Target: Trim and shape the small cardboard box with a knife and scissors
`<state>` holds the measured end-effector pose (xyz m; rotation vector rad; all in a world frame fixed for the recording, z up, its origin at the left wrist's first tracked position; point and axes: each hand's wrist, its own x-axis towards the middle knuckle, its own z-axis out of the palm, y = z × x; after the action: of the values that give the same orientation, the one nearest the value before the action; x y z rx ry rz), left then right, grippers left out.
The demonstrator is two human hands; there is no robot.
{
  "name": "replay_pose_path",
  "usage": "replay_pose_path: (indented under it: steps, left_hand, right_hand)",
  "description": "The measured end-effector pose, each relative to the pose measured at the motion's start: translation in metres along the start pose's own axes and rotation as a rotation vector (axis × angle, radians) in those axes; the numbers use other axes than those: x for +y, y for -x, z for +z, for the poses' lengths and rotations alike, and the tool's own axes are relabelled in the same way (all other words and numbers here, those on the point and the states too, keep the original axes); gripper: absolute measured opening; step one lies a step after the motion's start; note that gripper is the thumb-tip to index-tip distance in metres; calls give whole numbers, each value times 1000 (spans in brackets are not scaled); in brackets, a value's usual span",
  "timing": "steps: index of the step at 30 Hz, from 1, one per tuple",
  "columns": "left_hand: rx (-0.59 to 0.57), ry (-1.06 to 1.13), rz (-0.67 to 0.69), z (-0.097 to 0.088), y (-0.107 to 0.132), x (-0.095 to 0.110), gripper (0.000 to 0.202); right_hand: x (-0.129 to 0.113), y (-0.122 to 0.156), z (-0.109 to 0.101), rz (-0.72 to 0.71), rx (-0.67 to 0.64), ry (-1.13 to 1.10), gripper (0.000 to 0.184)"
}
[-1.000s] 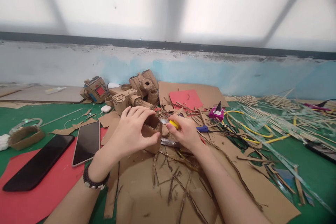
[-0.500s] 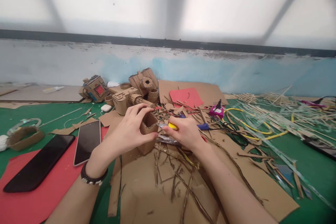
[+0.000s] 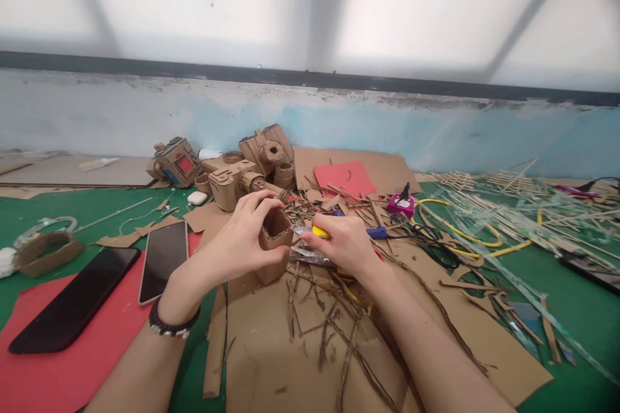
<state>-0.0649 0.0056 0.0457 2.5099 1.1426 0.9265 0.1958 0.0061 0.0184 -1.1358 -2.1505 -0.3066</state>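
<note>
My left hand is wrapped round a small open-topped cardboard box, fingers on the far side and thumb on the near side. In my right hand is a yellow utility knife, its blade pointing left at the box's right upper rim. The blade tip is at or very near that rim; I cannot tell if it cuts in. Below the knife lies a pair of scissors, partly hidden by my right hand. A large cardboard sheet with torn strips on it is under both hands.
Cardboard camera models stand behind my left hand. Two phones lie at the left by red paper. A blue glue gun, a purple power adapter, yellow cable and thin sticks are at the right.
Hardly anything differs. Both hands keep their hold on the box and knife, and the knife blade stays by the box's rim. The whole view has shifted very slightly.
</note>
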Motion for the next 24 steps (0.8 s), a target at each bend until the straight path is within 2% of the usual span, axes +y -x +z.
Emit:
replay_pose_path:
  steps: [2, 6, 8, 13, 18, 24]
  left_hand:
    - [-12, -10, -19, -2, -3, 0, 63]
    - [-21, -1, -66, -11, -6, -2, 65]
    - [-32, 69, -65, -15, -6, -2, 65]
    - [-46, 153, -77, -17, -3, 3, 62]
    - [-74, 139, -96, -18, 0, 14, 51]
    - [-116, 94, -157, -23, 1, 22, 49]
  right_hand:
    - [7, -2, 4, 58, 7, 37, 84]
    - [21, -4, 10, 297, 89, 151, 90]
    - [24, -3, 11, 309, 103, 144, 89]
    - [17, 1, 4, 189, 98, 8, 83]
    - [2, 2, -1, -70, -12, -119, 75]
    - [-8, 1, 3, -124, -23, -92, 69]
